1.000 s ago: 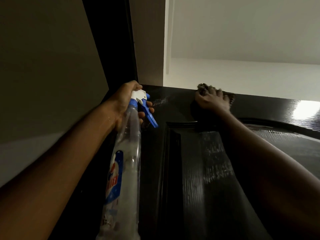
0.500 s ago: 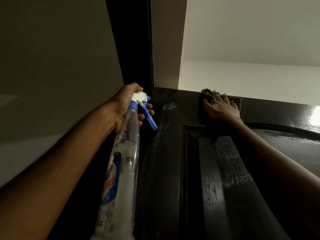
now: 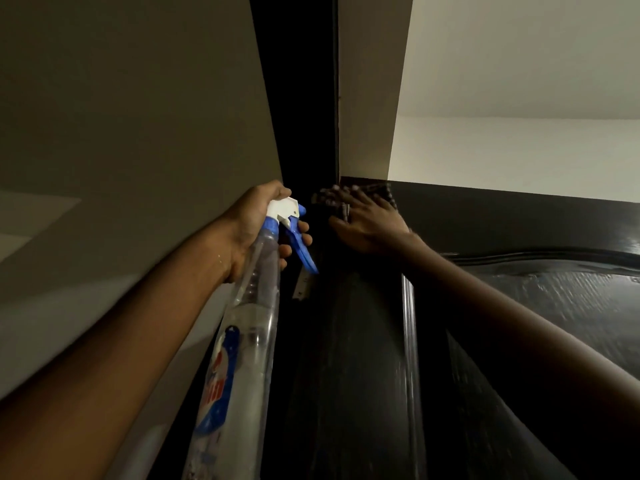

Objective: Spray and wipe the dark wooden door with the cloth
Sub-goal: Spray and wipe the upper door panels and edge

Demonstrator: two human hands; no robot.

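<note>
The dark wooden door (image 3: 363,358) fills the lower right of the view, seen from below and reaching up to its top edge. Its surface is near black and glossy, with raised moulding framing a recessed panel on the right. The panel shows wood grain and pale wet streaks that catch the light, and there is a bright glint at the far right edge. The stile left of the moulding looks duller, with faint vertical grain.

At the door's upper left corner, the cloth (image 3: 377,194) lies against the wood just below the top edge. It is dark, blurred and mostly covered, so its pattern cannot be told. The right hand (image 3: 370,226) presses it to the door with fingers straight and spread wide, the arm reaching up across the panel.

Just left of it, the left hand (image 3: 252,223) holds a clear spray bottle (image 3: 249,327) upright, fingers curled round its neck behind the blue trigger (image 3: 303,244), under a white nozzle head (image 3: 284,206). The bottle carries a blue and red label, and the nozzle points toward the door's left edge. A small pale metal plate (image 3: 304,284) shows just below the trigger.

Beyond stand the dark door frame (image 3: 304,98), a grey wall (image 3: 121,133) on the left and a pale ceiling (image 3: 519,64) above.
</note>
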